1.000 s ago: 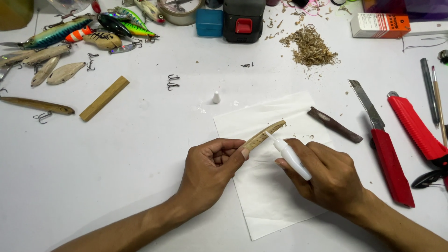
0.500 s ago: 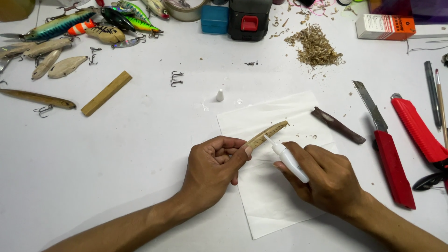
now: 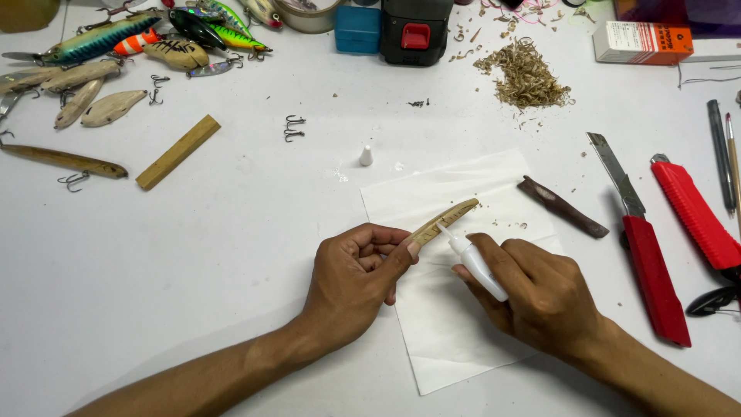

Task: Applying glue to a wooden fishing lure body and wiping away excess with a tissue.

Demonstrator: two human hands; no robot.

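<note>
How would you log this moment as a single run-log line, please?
left hand: holds wooden lure blank | right hand: white glue bottle, nozzle on blank | under: white paper sheet

Bare wood lure blank [image 3: 446, 223] – matt; glue bottle [image 3: 478, 263] – smooth white plastic.

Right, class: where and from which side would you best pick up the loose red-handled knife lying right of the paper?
Grip the knife by its thick red handle, coming from above and the right. The bare blade points up-left, away from that end, and the handle lies flat on the table with free space either side.
</note>
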